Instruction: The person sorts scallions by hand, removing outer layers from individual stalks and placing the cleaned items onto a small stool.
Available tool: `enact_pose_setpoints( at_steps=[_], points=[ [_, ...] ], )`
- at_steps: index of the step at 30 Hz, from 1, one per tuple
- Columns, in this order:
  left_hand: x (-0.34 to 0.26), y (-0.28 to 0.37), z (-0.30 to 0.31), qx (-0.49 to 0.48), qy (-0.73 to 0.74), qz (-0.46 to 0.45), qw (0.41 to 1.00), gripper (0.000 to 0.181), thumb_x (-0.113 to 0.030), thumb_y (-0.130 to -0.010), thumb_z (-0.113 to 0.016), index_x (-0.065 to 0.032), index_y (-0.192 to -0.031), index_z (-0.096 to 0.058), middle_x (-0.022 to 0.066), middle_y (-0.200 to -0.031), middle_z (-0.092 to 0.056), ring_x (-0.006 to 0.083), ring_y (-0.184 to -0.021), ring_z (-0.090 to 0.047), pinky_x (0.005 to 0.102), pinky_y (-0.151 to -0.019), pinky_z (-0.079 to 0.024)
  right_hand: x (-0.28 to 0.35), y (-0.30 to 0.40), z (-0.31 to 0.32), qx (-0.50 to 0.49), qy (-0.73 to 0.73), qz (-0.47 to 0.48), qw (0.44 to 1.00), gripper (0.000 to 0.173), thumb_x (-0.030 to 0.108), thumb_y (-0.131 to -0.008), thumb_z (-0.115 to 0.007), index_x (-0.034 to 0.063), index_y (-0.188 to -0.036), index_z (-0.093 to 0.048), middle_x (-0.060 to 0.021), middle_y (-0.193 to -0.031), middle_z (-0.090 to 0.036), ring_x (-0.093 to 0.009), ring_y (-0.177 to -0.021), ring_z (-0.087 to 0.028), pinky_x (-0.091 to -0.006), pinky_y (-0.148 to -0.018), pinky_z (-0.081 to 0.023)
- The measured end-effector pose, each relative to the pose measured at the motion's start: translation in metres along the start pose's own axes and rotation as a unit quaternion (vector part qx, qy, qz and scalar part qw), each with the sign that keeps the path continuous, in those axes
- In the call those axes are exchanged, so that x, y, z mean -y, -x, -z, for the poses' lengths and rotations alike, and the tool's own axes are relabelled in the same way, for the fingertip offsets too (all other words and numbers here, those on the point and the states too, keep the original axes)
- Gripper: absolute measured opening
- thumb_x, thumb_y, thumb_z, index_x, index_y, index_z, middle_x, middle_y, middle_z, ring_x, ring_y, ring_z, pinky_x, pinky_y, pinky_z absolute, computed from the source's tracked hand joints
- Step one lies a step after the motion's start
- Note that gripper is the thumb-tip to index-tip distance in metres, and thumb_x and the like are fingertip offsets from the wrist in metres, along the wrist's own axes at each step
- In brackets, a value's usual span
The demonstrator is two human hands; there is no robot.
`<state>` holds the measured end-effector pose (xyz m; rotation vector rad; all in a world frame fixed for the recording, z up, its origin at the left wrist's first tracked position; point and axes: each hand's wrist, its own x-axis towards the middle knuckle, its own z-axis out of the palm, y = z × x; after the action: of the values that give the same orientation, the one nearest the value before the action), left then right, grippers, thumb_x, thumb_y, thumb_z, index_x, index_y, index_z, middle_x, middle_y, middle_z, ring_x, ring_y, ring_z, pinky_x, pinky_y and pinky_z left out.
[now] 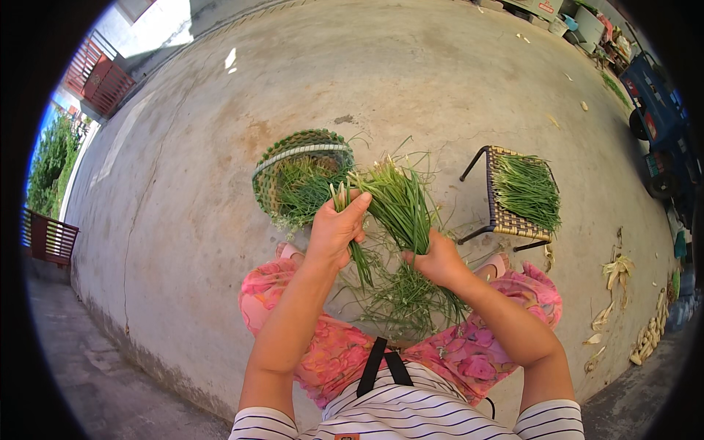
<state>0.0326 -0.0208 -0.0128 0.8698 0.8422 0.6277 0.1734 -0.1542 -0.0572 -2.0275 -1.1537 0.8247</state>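
My left hand (340, 226) is closed on a small bunch of green stems (360, 264), their pale ends up beside the thumb. A larger bunch of long green stems, perhaps garlic chives (404, 212), is gripped in my right hand (437, 261), pale ends pointing up and left, close to the left hand. Behind the left hand, a woven green and white basket (264, 184) lies tilted with more greens (311, 187) in it. On a woven-top stool (503, 220) at the right rests a pile of similar stems (525, 190). Loose stems with small flower heads (410, 300) lie on the ground between my feet.
Corn husks (619, 269) and a heap of pale cobs or pods (649, 335) lie on the concrete at the right. A blue wheeled vehicle (657, 115) stands at the right edge, with buckets and clutter (591, 27) behind it. Red metal gates (102, 80) are at the left.
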Motion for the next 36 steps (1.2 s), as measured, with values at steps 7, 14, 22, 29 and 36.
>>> enact_pose_setpoints(
  at_steps=[7,14,22,29,36],
  points=[
    [0.002,0.0,0.002,-0.029,0.02,0.001,0.999,0.015,-0.018,-0.08,-0.067,-0.0094,-0.089,-0.059,-0.006,-0.054,-0.039,0.0052,-0.041,-0.032,0.0231,-0.042,-0.029,-0.006,-0.013,0.012,0.068,-0.415,-0.094,0.902,0.021,0.013,-0.074,-0.069,0.0012,-0.085,-0.055,-0.0014,-0.066,-0.054,-0.009,-0.053,-0.051,-0.0252,-0.048,-0.042],
    [0.002,-0.005,0.01,0.01,0.077,0.007,0.997,0.008,-0.018,-0.084,-0.061,-0.0117,-0.088,-0.057,-0.0061,-0.054,-0.037,0.0052,-0.041,-0.032,0.0228,-0.042,-0.029,0.001,-0.01,0.019,0.076,-0.391,-0.095,0.912,0.018,0.011,-0.074,-0.07,0.004,-0.08,-0.054,0.0007,-0.065,-0.052,-0.008,-0.052,-0.048,-0.0214,-0.046,-0.039],
    [-0.002,-0.004,0.013,0.043,0.099,0.013,0.994,0.018,-0.024,-0.09,-0.053,-0.0071,-0.096,-0.056,-0.0054,-0.053,-0.038,0.0044,-0.041,-0.03,0.0226,-0.042,-0.028,0.01,-0.007,0.022,0.083,-0.397,-0.09,0.91,0.021,0.012,-0.074,-0.071,0.004,-0.082,-0.054,0.0011,-0.067,-0.052,-0.007,-0.053,-0.047,-0.0208,-0.046,-0.038],
    [-0.002,-0.002,0.007,0.064,0.058,0.027,0.996,0.02,-0.023,-0.091,-0.052,-0.0056,-0.1,-0.055,-0.0045,-0.054,-0.038,0.0046,-0.041,-0.03,0.0223,-0.043,-0.028,0.0,-0.007,0.011,0.093,-0.35,-0.068,0.93,0.026,0.012,-0.074,-0.071,0.0019,-0.089,-0.052,0.0,-0.068,-0.053,-0.008,-0.054,-0.048,-0.0226,-0.047,-0.04],
    [-0.013,-0.006,0.021,0.027,0.167,-0.045,0.984,0.019,-0.024,-0.091,-0.051,-0.0056,-0.095,-0.054,-0.0039,-0.057,-0.038,0.0048,-0.043,-0.029,0.0219,-0.043,-0.028,-0.008,-0.012,0.009,0.102,-0.341,-0.078,0.931,0.026,0.012,-0.075,-0.069,0.0012,-0.09,-0.051,-0.001,-0.069,-0.053,-0.008,-0.053,-0.048,-0.0234,-0.047,-0.04]
  ],
)
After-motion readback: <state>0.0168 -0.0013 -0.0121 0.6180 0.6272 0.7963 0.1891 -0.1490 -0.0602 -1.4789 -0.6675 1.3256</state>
